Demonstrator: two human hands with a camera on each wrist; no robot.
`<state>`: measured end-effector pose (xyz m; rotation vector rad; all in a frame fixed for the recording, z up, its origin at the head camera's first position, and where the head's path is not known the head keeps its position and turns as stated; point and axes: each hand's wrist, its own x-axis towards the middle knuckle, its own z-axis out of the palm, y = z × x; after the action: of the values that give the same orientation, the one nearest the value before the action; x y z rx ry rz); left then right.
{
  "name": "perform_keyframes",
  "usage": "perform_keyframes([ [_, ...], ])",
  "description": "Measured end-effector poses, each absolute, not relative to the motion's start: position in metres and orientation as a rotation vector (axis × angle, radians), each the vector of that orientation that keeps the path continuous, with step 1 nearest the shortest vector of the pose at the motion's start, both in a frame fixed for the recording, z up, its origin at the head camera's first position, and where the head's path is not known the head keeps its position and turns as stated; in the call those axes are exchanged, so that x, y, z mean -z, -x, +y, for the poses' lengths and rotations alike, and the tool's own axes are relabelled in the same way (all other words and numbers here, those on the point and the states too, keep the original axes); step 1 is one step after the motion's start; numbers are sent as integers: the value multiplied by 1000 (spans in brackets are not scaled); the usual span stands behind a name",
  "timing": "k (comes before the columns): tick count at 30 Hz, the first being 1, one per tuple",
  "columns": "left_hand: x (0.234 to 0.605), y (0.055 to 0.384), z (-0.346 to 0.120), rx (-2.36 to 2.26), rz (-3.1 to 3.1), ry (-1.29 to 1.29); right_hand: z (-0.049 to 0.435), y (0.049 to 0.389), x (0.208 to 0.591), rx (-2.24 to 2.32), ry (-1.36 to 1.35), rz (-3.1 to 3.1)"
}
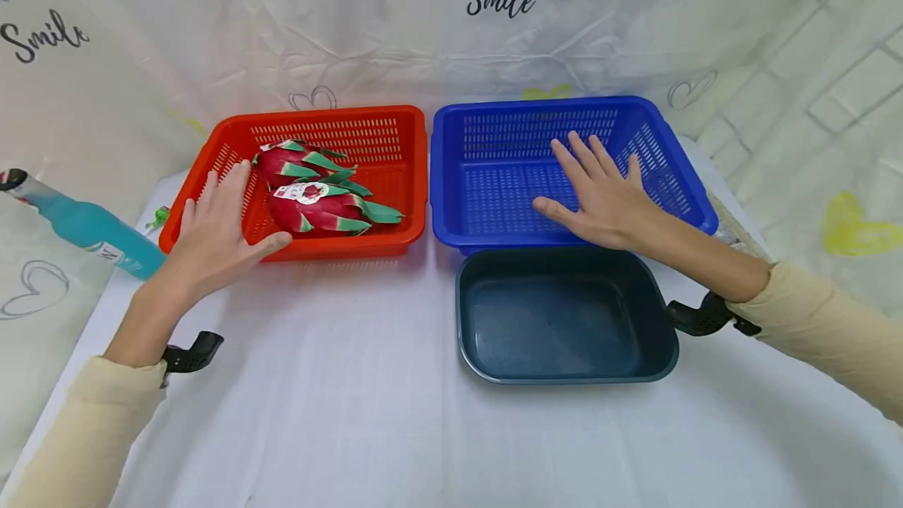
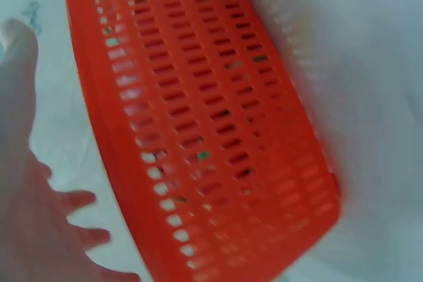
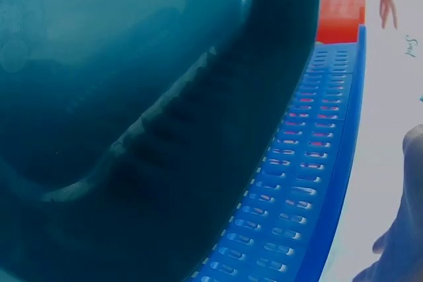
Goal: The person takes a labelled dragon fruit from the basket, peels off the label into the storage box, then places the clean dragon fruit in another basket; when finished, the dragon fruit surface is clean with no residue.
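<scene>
Along the near tabletop (image 1: 339,398): white cloth, with cream sleeves (image 1: 92,429) reaching over from both sides, cut off by the frame.
Black wrist devices (image 1: 194,353): worn at the cuffs; on the right, close by the bin's rim, so liable to catch there with a low sweep of the arm.
Dark bin (image 1: 557,328): set in front of the blue basket; contact between them impossible to settle from above.
Left hand (image 1: 222,226): straight-fingered and spread over the left end of the red basket, gripping nothing; blurred in the left wrist view.
Right hand (image 1: 607,198): likewise splayed, above the blue basket, holding nothing.
Red basket (image 1: 381,139): beside the blue basket, to its left.
Dragon fruits (image 1: 299,214): two, side by side inside the red basket; at risk of torn leafy tips if lifted by them.
Blue basket (image 1: 501,194): partly covered by hand and forearm.
Teal bottle (image 1: 106,234): left of the red basket, perhaps tilted only by the lens; could topple from an outward swing of the left arm.
Green object (image 1: 159,216): mostly hidden, too small to identify.
Backdrop (image 1: 395,30): printed with "Smile" and hearts.
</scene>
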<state>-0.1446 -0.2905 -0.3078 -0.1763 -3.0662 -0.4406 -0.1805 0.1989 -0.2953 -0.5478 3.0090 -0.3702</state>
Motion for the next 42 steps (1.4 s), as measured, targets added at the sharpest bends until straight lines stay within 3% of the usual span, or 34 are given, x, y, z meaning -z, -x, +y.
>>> perform_keyframes([
  [11, 323, 147, -321, 668, -2717, 168, 188, 189, 284, 386, 671, 3077],
  [24, 349, 141, -353, 875, -2600, -163, 147, 201, 265, 389, 795, 3041],
  [42, 349, 132, -371, 1087, -2568, -278, 51, 213, 240, 71, 1094, 2883],
])
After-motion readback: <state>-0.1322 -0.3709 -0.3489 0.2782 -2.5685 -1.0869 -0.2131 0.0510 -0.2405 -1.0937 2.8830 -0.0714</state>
